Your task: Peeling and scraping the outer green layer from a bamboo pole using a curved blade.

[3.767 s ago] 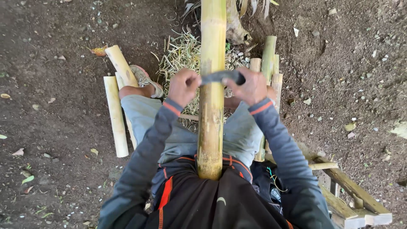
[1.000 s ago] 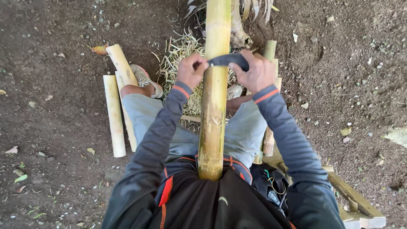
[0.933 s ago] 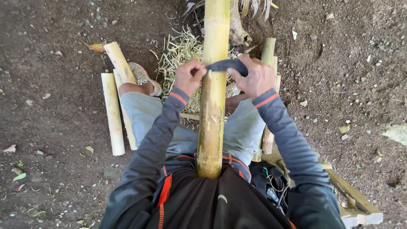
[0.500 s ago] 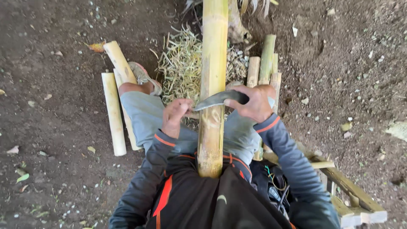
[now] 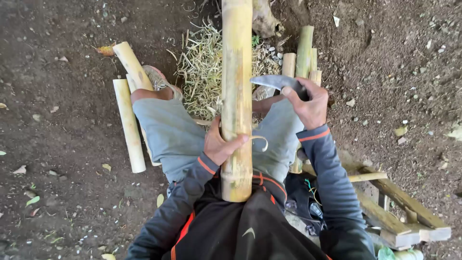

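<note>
Bamboo pole [image 5: 236, 96]: lying lengthwise between the seated person's knees, butt against the belly. Left hand [image 5: 219, 144] is gripping its lower shaft; right hand [image 5: 308, 103] is holding a curved knife [image 5: 275, 82] lifted off, just beside it. Scraping stroke pausing; blade needs resetting on the skin.

- Dark grey long sleeves with orange-red bands at the cuffs, just behind each grip.
- Black top with orange-red piping and a small pale chest mark.
- Grey shorts, worn tan shoe.

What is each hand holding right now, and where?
Left hand grips the bamboo pole near its lower end; right hand holds the curved knife by its handle.
</note>
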